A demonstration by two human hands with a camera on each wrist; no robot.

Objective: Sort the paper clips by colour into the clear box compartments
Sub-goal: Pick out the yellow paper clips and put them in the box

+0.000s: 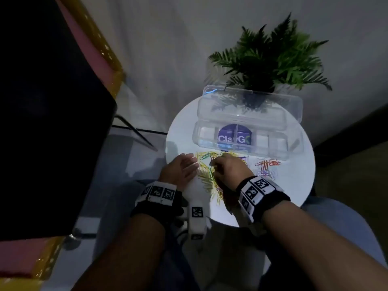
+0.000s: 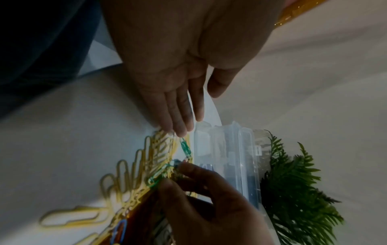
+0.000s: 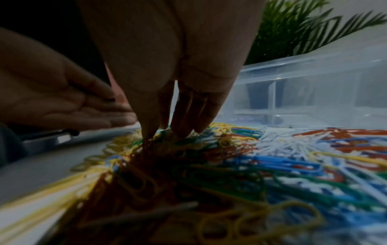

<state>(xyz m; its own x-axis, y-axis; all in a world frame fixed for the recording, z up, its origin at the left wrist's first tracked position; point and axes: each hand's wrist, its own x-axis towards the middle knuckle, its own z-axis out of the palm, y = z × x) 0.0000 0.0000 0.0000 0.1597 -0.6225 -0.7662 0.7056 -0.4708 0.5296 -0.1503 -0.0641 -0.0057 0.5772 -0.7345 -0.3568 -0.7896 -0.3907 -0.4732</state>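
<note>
A mixed heap of paper clips (image 1: 212, 175) lies on the round white table (image 1: 294, 185), yellow ones (image 2: 125, 167) to the left and red ones (image 1: 267, 163) to the right. Behind it stands the clear compartment box (image 1: 273, 143), its lid (image 1: 252, 110) tilted back. My left hand (image 1: 189, 162) lies flat and open at the heap's left edge, its fingertips (image 2: 182, 132) beside a green clip (image 2: 186, 149). My right hand (image 1: 214, 164) reaches down into the heap. In the left wrist view its thumb and forefinger pinch another green clip (image 2: 156, 178).
A green fern (image 1: 273, 59) stands right behind the box at the table's far edge. A dark chair with a pink and yellow cushion (image 1: 52, 122) fills the left. A purple label (image 1: 234, 137) shows through the box. My knees are under the table's near edge.
</note>
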